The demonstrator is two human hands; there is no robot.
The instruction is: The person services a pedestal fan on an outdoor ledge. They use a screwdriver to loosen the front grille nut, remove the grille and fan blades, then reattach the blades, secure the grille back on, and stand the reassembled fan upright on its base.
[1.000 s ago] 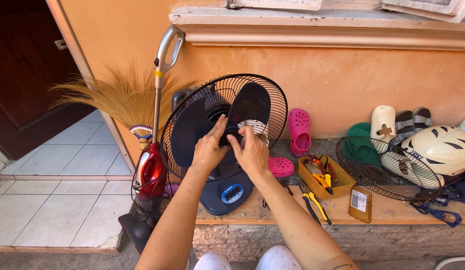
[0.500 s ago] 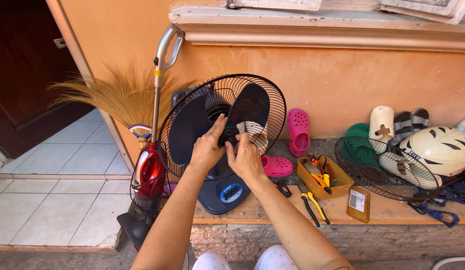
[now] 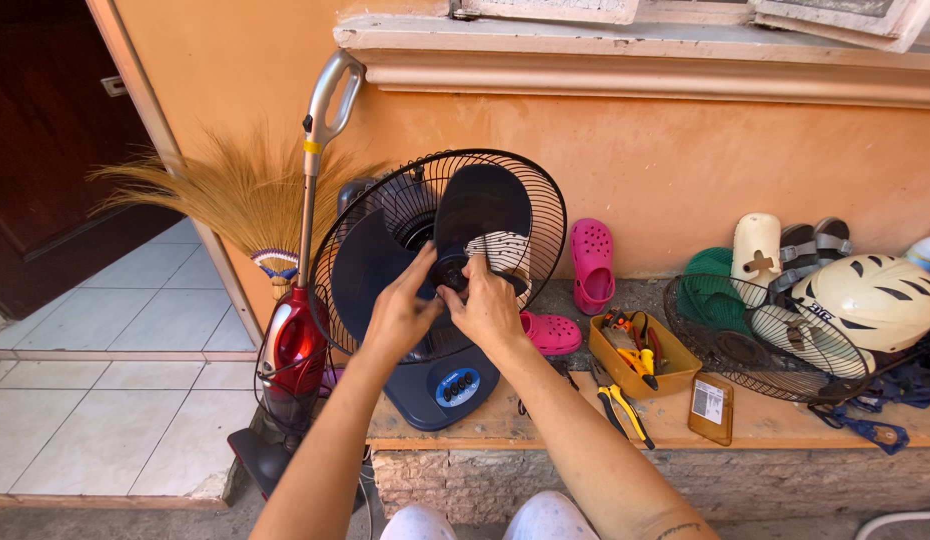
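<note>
While both hands are working at the centre of the desk fan (image 3: 440,290), the grip there is shifting: a second ago the left hand (image 3: 400,315) was lying flatter over the dark blades, and now its fingers are curling in closer, thumb and forefinger pinching at the round hub cap (image 3: 453,270) from the left. The right hand (image 3: 485,305) is closing on the same cap from the right, fingertips bunched together against it, where half a second ago they were sitting a little lower. The fan itself is not moving between the pictures; it is standing upright on its dark blue base (image 3: 447,385) on the wooden ledge (image 3: 765,425), rear guard (image 3: 545,215) in place and no front grille over the blades. Judging by that, the effort is going into the cap alone, and the blades are staying seated on the shaft.

A loose wire grille (image 3: 755,345) is lying to the right, just beside a white helmet (image 3: 870,300). Nearer the fan, a yellow tray of tools (image 3: 635,350) and yellow-handled pliers (image 3: 615,400) are resting on the ledge, with pink clogs (image 3: 593,260) behind. A red upright vacuum (image 3: 290,345) and a straw broom (image 3: 240,195) are leaning at the left.
</note>
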